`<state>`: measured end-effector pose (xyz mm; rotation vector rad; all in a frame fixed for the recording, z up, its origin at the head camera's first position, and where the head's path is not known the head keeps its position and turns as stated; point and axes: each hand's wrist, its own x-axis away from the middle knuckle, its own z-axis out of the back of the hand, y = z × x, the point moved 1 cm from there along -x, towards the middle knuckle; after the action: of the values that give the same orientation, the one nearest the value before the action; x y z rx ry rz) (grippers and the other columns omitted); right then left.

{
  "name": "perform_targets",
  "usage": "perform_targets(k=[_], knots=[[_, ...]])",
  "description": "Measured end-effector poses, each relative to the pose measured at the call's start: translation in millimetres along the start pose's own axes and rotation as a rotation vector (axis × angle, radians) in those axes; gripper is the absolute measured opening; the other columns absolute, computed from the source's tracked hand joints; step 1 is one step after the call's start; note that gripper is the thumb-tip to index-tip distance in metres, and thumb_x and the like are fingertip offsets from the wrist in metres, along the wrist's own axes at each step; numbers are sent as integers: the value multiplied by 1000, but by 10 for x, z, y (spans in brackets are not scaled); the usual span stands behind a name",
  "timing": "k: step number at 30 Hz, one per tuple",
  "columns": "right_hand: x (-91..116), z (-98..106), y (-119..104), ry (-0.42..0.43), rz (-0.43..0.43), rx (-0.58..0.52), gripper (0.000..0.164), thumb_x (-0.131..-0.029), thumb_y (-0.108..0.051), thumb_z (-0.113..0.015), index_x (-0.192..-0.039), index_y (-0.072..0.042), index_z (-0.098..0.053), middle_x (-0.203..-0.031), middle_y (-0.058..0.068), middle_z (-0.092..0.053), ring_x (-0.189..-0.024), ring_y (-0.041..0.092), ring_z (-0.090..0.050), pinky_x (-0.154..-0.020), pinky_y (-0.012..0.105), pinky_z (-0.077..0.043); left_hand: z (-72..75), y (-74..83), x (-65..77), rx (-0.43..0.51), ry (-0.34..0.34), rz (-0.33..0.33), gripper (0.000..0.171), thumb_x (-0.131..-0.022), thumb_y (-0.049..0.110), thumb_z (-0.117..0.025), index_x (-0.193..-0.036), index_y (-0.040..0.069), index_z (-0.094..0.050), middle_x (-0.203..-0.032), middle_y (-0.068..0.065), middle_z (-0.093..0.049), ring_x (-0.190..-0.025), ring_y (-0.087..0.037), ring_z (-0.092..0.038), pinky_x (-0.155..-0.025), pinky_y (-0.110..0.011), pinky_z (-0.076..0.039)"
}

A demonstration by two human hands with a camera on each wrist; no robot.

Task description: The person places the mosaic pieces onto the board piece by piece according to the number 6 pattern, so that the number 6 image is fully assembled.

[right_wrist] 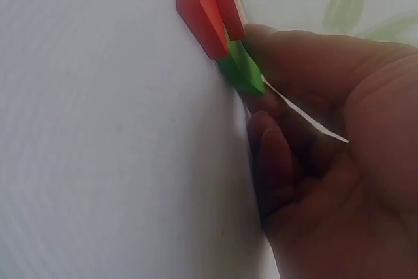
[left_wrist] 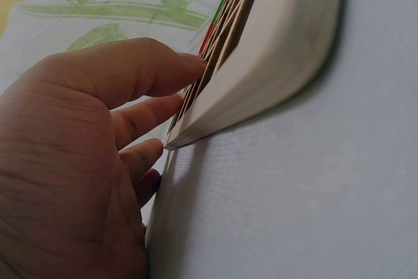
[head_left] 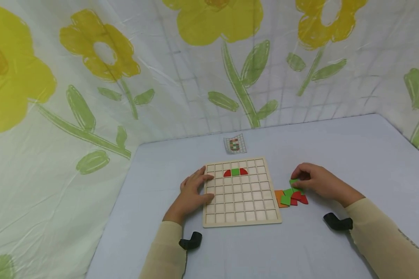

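Note:
A wooden grid board (head_left: 242, 196) lies on the table. In one of its upper rows a green square tile (head_left: 235, 172) sits between two red curved tiles (head_left: 227, 173). My left hand (head_left: 190, 193) rests at the board's left edge, thumb and fingertips over the rim, fingers spread in the left wrist view. To the right of the board my right hand (head_left: 317, 182) pinches a green tile (head_left: 293, 182) between thumb and fingers. Below it is a loose pile with orange tiles (head_left: 280, 199), red tiles (head_left: 303, 199) and more green ones, partly overlapping.
Behind the board lies a small gridded paper card (head_left: 234, 144) with a red and green pattern. The pale table (head_left: 335, 151) meets a hanging cloth (head_left: 181, 97) printed with yellow flowers. A black wrist mount (head_left: 338, 222) sticks out from the right sleeve, another (head_left: 191, 241) from the left.

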<state>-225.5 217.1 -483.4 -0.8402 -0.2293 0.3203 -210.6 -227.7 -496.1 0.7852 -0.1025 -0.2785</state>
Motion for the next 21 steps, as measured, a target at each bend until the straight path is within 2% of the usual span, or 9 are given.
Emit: perform_targets(k=[8,15,21], knots=[[-4,-13,-18,-6,-27,-31,19,-99,-18,-82,-114,-12,-72,-101,2,-65,-99,26,-59,-82,32,-53,-6,-12,12,7,3,7,60,-87,30,-81,-145,24,-67,-178,7,-25,-163,-21,-17,-126,-52,0],[11,-6,-66,66,4,-13,23,-100,-18,-81,-118,-8,-71,-98,2,-64,-96,25,-59,-78,31,-52,-19,-29,7,5,5,1,58,-88,30,-81,-144,26,-67,-177,8,-25,-163,-21,-18,-126,-53,0],[29,15,-106,119,-17,-49,23,-101,-20,-81,-117,-8,-69,-97,4,-67,-94,27,-60,-75,32,-52,-21,-20,4,-6,12,-8,58,-88,31,-81,-144,26,-66,-177,7,-25,-163,-21,-18,-126,-53,0]])
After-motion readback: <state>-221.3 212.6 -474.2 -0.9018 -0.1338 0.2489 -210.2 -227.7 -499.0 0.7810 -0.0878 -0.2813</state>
